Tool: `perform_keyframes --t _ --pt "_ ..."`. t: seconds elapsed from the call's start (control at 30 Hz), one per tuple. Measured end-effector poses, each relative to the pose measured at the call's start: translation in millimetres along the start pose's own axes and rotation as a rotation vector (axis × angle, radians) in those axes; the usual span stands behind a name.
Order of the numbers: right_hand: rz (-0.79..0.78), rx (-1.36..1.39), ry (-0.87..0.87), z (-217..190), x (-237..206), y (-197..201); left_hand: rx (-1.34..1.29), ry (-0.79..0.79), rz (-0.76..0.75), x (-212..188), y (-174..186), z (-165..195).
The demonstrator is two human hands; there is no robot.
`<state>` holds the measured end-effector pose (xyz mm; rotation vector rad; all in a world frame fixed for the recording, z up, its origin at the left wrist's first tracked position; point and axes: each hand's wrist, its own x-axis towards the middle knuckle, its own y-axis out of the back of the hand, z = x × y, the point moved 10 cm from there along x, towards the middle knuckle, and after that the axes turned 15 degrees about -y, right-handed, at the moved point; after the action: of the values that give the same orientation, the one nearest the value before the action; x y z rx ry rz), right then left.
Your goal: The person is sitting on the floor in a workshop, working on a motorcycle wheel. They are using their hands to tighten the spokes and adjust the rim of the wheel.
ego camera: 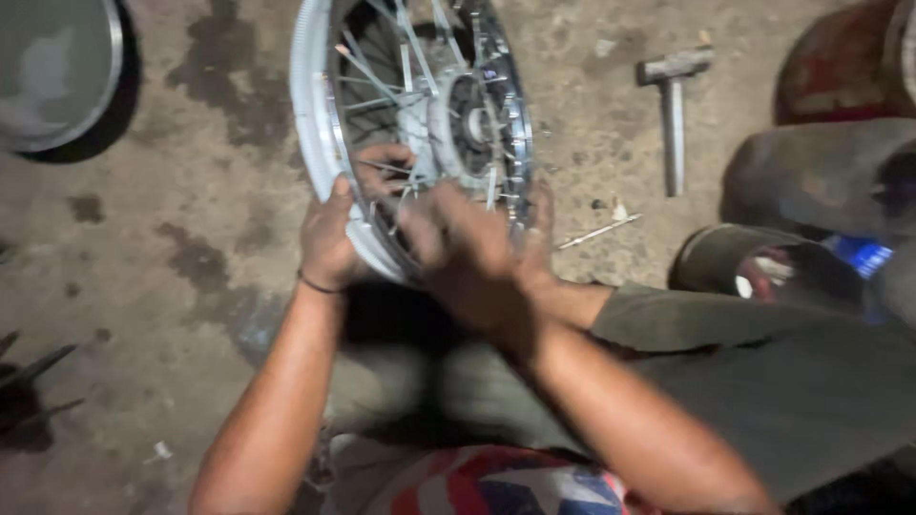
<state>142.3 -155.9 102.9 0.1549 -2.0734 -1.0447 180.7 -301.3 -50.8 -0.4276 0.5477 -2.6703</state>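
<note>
A spoked metal wheel (410,124) stands on edge on the stained concrete floor (191,238), its rim running from 6 toward 12 o'clock. The left hand (332,238) grips the rim's lower edge; the right hand (468,257), blurred, is curled over the spokes. Bare floor lies at 9 o'clock; a hammer (674,105) at 2.

Bare stained floor (210,238) lies open left of the spoked wheel (420,114) — to its right, a hammer (674,105) and a loose spoke (599,232) lie in the way.
</note>
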Motion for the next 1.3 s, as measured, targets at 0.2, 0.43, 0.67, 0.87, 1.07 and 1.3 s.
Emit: perform_keyframes --t 0.2,0.43,0.67,0.87,1.07,1.3 --pt "-0.446 0.613 -0.621 46 -69 -49 0.073 0.053 0.08 12 -27 9" --pt "-0.395 0.606 -0.854 79 -57 -7 -0.056 0.189 0.156 21 -82 -2" --pt "-0.596 0.724 -0.911 54 -44 -40 -0.003 0.322 0.103 36 -43 6" --pt "-0.712 0.553 -0.475 42 -6 -110 0.229 0.274 0.441 19 42 26" --pt "-0.764 0.849 -0.707 74 -5 -135 0.345 0.118 0.403 8 55 30" --pt "-0.565 0.98 -0.164 10 -5 -134 0.381 0.153 0.558 4 74 27"
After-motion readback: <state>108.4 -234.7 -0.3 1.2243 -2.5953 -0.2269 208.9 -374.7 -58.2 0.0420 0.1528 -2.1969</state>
